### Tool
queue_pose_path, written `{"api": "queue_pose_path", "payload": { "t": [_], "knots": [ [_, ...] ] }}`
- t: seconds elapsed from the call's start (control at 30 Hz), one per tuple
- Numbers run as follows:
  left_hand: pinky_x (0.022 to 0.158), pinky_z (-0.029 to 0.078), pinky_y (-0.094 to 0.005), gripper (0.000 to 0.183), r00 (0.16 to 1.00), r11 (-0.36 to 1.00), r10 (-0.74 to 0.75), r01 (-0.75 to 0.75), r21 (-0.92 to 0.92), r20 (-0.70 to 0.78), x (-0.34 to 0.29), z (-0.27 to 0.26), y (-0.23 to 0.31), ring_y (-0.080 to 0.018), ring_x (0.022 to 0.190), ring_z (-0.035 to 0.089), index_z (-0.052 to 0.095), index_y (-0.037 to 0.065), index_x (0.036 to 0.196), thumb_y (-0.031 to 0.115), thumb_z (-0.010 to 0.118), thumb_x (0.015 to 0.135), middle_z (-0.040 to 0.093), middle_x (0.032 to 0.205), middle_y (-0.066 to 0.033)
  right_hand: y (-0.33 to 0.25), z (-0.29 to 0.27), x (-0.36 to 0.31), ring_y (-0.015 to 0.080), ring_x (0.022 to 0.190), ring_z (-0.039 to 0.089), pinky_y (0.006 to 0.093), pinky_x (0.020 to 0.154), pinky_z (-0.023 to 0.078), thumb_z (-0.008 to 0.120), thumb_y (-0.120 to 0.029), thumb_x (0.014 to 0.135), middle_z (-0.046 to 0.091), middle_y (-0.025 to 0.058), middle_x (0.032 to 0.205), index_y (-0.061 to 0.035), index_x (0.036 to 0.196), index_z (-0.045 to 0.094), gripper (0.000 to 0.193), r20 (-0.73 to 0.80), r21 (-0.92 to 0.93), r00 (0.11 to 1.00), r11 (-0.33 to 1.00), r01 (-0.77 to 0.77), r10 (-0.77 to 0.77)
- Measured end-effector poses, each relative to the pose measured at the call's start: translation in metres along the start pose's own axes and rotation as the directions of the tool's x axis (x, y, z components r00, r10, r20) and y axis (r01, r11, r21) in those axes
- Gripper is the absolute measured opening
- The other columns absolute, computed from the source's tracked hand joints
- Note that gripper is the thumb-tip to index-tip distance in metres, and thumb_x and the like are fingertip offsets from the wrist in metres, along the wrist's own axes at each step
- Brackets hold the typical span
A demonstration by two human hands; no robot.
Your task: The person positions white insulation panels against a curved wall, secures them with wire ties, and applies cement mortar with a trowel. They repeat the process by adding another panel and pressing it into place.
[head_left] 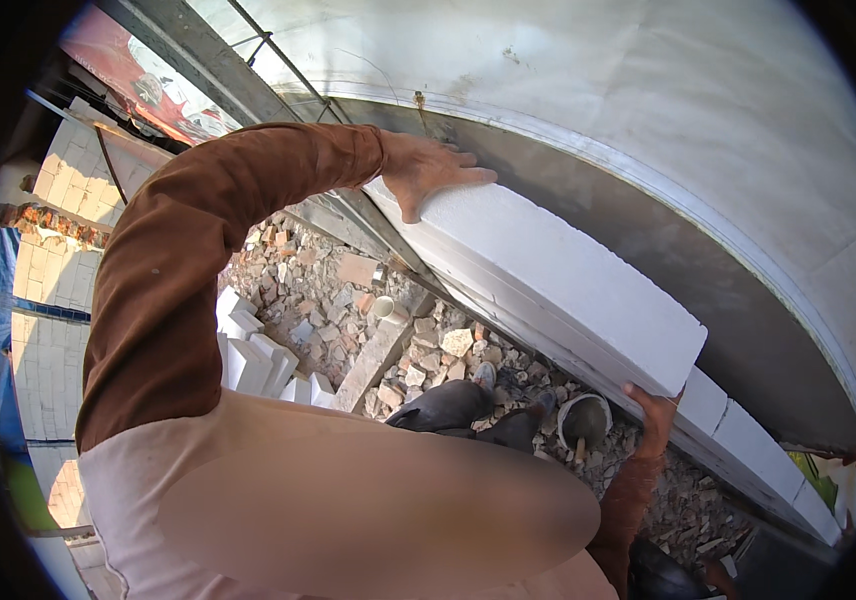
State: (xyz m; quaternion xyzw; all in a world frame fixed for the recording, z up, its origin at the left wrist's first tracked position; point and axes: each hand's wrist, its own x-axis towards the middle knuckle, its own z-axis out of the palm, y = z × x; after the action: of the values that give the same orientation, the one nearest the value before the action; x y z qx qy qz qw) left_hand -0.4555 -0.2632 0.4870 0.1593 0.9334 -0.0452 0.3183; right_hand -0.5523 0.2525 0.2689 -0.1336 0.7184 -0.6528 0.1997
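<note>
A long white building block [568,265] lies along the top of a low wall of white blocks [738,430]. My left hand [433,172] grips its left end, with the fingers over the top edge and the thumb down the side nearer me. At the block's right end, my right hand [656,408] holds the lower corner, fingertips against the side. Part of the right palm is hidden by the block and my wrist. Both my arms wear brown sleeves.
Broken brick and rubble [348,290] cover the ground beside my feet. A bucket [585,420] with a handle sticking out stands near the wall. Several white blocks [253,355] are stacked at left. Metal posts [218,70] and a pale sheet [648,90] rise behind the wall.
</note>
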Motion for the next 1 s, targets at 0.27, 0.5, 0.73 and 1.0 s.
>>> {"api": "queue_pose_path", "payload": {
  "t": [0.27,0.5,0.73,1.0],
  "knots": [
    [0.103,0.051,-0.0491,0.138,1.0,1.0,-0.03,0.03,0.009,0.004,0.0,0.004,-0.004,-0.0412,0.117,0.057,0.011,0.013,0.156,0.026,0.092,0.045,0.047,0.129,-0.0223,0.014,0.004,0.002,0.0264,0.11,0.056,0.0383,0.098,0.045,0.094,-0.013,0.054,0.057,0.0108,0.12,-0.0007,0.134,0.047,0.094,-0.012,-0.032,0.999,0.999,-0.042,0.042],
    [0.1,0.053,-0.0469,0.141,0.999,0.996,-0.047,0.048,0.07,-0.02,0.002,0.006,-0.002,-0.0401,0.114,0.059,0.014,0.013,0.154,0.027,0.095,0.04,0.049,0.128,-0.0215,0.002,0.006,0.003,0.0262,0.114,0.055,0.0388,0.101,0.045,0.093,-0.012,0.056,0.056,0.0103,0.124,-0.0027,0.14,0.042,0.099,0.041,-0.037,0.997,0.997,-0.063,0.064],
    [0.101,0.051,-0.045,0.133,0.983,0.969,-0.155,0.171,0.177,-0.099,-0.001,0.013,0.013,-0.0371,0.108,0.062,0.022,0.014,0.152,0.023,0.092,0.04,0.06,0.116,-0.0172,-0.007,0.007,0.014,0.0281,0.124,0.051,0.0406,0.106,0.043,0.094,-0.014,0.056,0.051,0.0139,0.135,-0.0045,0.152,0.027,0.117,0.136,-0.094,0.991,0.995,0.01,0.003],
    [0.105,0.05,-0.0415,0.136,0.958,0.928,-0.266,0.285,0.239,-0.11,0.008,0.017,0.023,-0.0367,0.111,0.062,0.02,0.014,0.152,0.02,0.095,0.038,0.06,0.118,-0.0178,0.0,0.0,0.033,0.03,0.129,0.048,0.0407,0.11,0.039,0.096,-0.018,0.053,0.047,0.0153,0.14,-0.0072,0.153,0.023,0.125,0.232,-0.107,0.969,0.988,0.108,-0.081]
  ]
}}
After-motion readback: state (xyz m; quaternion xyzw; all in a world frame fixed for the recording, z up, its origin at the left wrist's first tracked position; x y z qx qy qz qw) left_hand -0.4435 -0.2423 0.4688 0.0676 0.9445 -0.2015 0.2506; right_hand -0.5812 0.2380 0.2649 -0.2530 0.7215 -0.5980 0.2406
